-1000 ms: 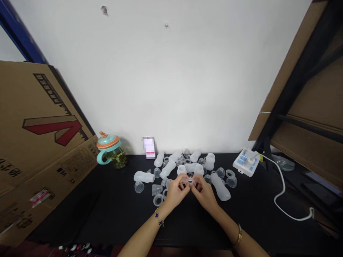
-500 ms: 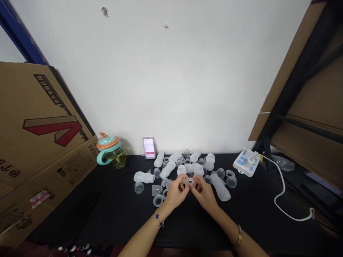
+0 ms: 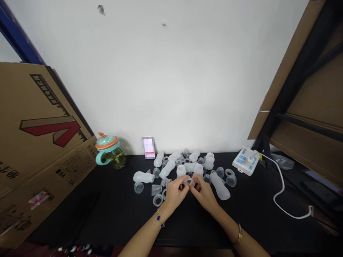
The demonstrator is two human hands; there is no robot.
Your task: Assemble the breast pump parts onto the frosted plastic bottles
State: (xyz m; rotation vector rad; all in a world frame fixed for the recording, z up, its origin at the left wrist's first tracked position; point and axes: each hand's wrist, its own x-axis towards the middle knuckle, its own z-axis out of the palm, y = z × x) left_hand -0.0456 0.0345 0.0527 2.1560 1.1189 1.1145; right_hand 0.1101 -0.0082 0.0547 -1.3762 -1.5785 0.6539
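My left hand (image 3: 174, 194) and my right hand (image 3: 204, 194) meet over the black table (image 3: 120, 210), fingers pinched together on one small clear plastic ring part (image 3: 190, 182) held between them. Just beyond the hands lies a scatter of translucent white bottles (image 3: 143, 176) and clear caps and rings (image 3: 157, 200). One longer bottle (image 3: 220, 186) lies just right of my right hand.
A teal and orange lidded cup (image 3: 110, 154) stands at the back left beside a big cardboard box (image 3: 34, 142). A white power strip (image 3: 245, 161) with a white cable (image 3: 281, 192) sits at the back right near a dark shelf frame (image 3: 294, 82).
Both hands stay pinched on the small clear part with only slight finger shifts. The view has tilted a little.
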